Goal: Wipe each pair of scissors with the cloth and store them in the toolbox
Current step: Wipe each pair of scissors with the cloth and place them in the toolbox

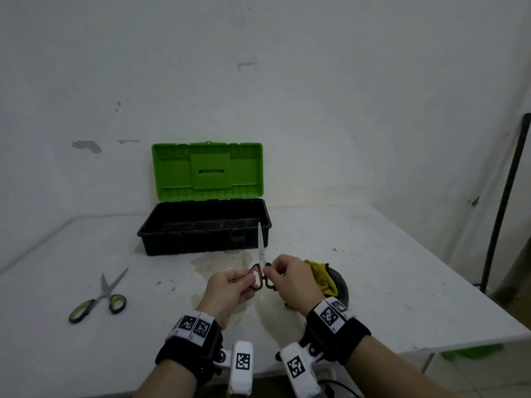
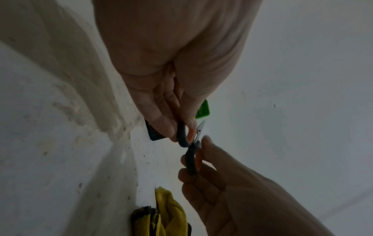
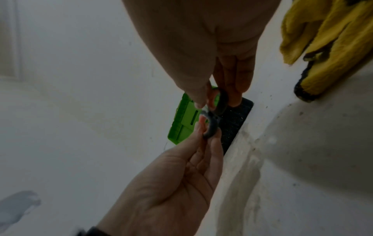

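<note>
Both hands hold one pair of scissors [image 1: 261, 262] with black and orange-red handles above the table, blades closed and pointing away toward the toolbox [image 1: 204, 228]. My left hand [image 1: 230, 285] pinches the left handle loop [image 2: 182, 135]. My right hand [image 1: 290, 278] pinches the right handle loop [image 3: 221, 102]. The toolbox is black with its green lid [image 1: 207, 170] standing open against the wall. A second pair of scissors [image 1: 99, 297] with green and black handles lies at the left of the table. The yellow cloth [image 1: 323, 277] lies crumpled just right of my right hand.
The white table [image 1: 402, 268] is stained near its middle and ends at a front edge close to my wrists. A dark pole [image 1: 502, 202] leans by the wall at the far right. A white wall rises right behind the toolbox.
</note>
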The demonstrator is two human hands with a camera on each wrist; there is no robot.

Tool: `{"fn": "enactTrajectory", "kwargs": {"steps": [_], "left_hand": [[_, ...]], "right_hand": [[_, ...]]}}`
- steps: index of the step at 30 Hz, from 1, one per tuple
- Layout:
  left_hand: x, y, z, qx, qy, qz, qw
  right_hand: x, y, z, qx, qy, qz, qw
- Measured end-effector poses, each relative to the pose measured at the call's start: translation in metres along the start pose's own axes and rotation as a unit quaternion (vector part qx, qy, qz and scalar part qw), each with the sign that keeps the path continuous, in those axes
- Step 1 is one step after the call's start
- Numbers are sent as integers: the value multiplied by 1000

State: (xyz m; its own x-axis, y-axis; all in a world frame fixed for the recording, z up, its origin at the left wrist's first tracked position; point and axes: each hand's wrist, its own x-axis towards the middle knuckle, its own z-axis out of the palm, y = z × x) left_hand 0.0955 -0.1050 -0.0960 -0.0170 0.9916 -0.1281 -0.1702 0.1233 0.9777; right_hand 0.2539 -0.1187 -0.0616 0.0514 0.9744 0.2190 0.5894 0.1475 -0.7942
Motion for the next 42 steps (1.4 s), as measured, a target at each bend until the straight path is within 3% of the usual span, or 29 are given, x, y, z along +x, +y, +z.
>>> {"fn": "enactTrajectory", "kwargs": {"steps": [11,16,25,31,36,42], "left_hand": [[6,25,-20,-22,-4,-7,1000],[21,53,-38,41,-33,26,998],[122,122,-162,174,165,165,957],[176,109,-218,237,235,102,937],[224,70,-246,194,190,22,962],[227,61,-252,129,140,26,981]], "right_hand": [[15,-29,16,-82,3,-36,996],[37,-48,30,-108,26,-66,992],[130,-72,29,-125,37,-16,991],[194,-92,79,-174,-13,23,984],[227,-102,141,-211,-100,54,971],[249,-113,185,-278,-163,54,945]]}}
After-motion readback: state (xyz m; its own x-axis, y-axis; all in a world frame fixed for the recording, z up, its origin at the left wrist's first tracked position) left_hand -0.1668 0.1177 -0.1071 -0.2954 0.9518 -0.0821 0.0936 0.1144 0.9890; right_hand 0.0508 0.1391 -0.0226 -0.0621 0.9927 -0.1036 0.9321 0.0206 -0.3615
